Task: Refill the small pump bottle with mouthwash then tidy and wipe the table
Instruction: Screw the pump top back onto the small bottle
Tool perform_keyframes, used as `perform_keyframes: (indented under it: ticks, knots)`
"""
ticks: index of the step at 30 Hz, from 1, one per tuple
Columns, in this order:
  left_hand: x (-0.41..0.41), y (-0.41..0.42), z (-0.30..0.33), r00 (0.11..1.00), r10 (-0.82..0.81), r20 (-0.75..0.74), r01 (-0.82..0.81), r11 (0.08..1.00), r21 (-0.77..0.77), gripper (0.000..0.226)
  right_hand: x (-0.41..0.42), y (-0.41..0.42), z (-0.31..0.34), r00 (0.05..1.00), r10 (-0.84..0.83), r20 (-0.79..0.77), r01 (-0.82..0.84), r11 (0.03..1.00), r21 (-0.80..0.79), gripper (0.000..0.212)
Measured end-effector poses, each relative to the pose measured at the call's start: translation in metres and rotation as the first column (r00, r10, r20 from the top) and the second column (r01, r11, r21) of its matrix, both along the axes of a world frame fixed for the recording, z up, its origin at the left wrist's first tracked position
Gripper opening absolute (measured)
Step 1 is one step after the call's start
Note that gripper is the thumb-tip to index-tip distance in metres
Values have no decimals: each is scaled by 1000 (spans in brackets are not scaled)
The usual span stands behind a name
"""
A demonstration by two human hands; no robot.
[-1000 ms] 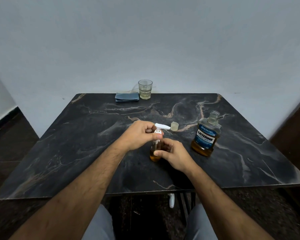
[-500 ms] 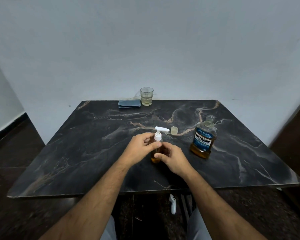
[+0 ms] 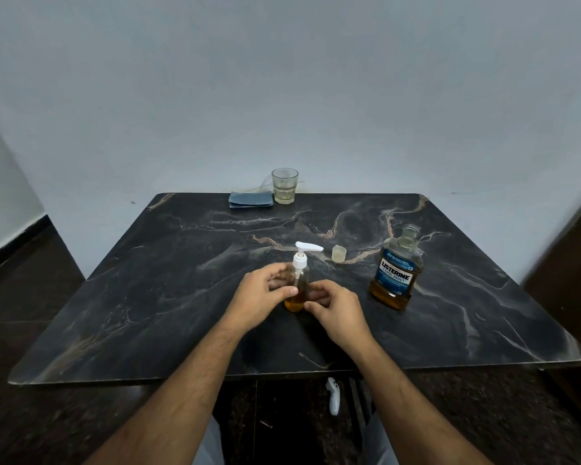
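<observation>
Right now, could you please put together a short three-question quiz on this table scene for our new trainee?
1. True or false: the Listerine bottle has its cap on.
2. What sits just left of the drinking glass at the far edge? A) sponge B) folded blue cloth C) funnel
3. Fill in: the pump bottle stands ____ between the left hand and right hand.

Key:
1. False; its neck is open, and the small cap lies on the table.
2. B, the folded blue cloth.
3. Upright.
</observation>
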State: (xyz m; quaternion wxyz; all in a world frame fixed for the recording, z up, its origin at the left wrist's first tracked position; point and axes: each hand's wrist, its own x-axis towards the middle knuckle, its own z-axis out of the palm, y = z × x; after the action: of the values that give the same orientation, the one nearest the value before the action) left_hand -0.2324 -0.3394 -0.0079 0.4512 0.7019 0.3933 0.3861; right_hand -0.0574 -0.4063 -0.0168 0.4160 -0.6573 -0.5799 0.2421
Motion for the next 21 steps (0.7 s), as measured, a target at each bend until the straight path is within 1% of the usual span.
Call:
perform_keyframes:
  ticks: [5, 8, 11, 13, 14, 15, 16, 18, 21]
  knots:
    - [-20, 16, -1, 995, 100, -23, -100, 995, -14, 51, 9, 7, 1, 998, -60, 29, 61, 998, -30, 23]
    - [-24, 19, -4, 992, 117, -38, -118, 993, -26, 54, 19, 11, 3, 990, -135, 44, 136, 990, -28, 22]
    - [-20, 16, -7, 988, 153, -32, -153, 988, -3, 68, 27, 20, 8, 976, -201, 84, 202, 979, -4, 30]
    - [-17, 8, -10, 961, 273, -39, -269, 960, 82, 75, 30, 29, 13, 963, -234, 134, 234, 972, 11, 37]
    - [-15, 2, -11, 935, 353, -26, -347, 928, 132, 70, 32, 34, 15, 955, -248, 163, 249, 968, 15, 40]
    - [-13, -5, -12, 909, 417, 9, -411, 893, 181, 59, 33, 41, 17, 946, -260, 195, 263, 965, 13, 43]
    - [-10, -13, -12, 893, 446, 54, -446, 867, 221, 45, 35, 47, 18, 936, -268, 228, 275, 962, 3, 46]
    - [0, -28, -14, 900, 422, 109, -435, 858, 272, 27, 37, 61, 21, 920, -270, 283, 293, 955, -41, 50]
    - [19, -41, -18, 944, 314, 103, -331, 902, 278, 13, 39, 82, 22, 915, -263, 306, 311, 943, -121, 53]
